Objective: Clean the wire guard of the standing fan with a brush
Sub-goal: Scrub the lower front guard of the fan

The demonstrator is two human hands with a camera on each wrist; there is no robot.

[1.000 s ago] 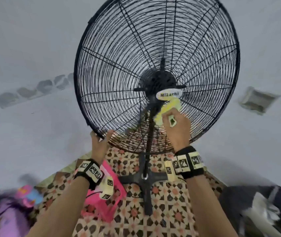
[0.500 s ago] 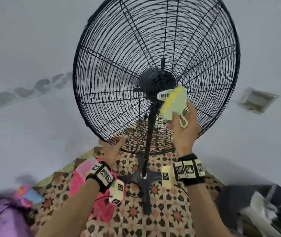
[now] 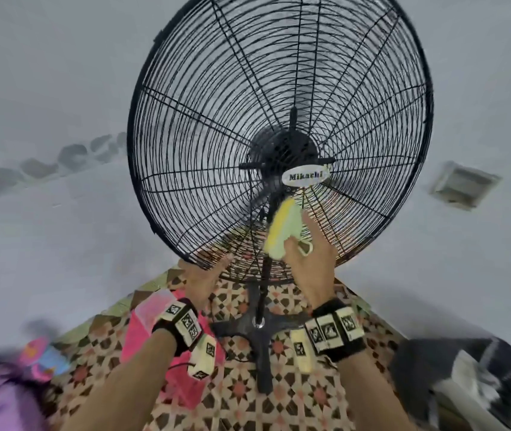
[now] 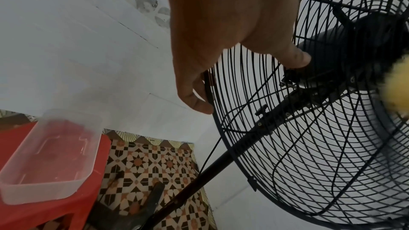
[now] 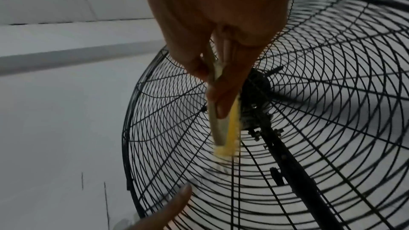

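A patterned floor covering [image 3: 241, 396] in brown, cream and orange star tiles is shown beneath the scene. A clear plastic container [image 4: 50, 160] is seen resting on a red stool [image 4: 55, 205], which is placed on this covering against a pale wall [image 3: 45, 73]. A row of dark grey blotches [image 3: 48, 163] is visible along a seam in the wall. A small rectangular fitting [image 3: 462, 186] is mounted on the wall to the right. Blurred purple and pink items [image 3: 5, 390] are seen at the lower left, and a dark cloth with white patches [image 3: 471, 377] at the lower right.
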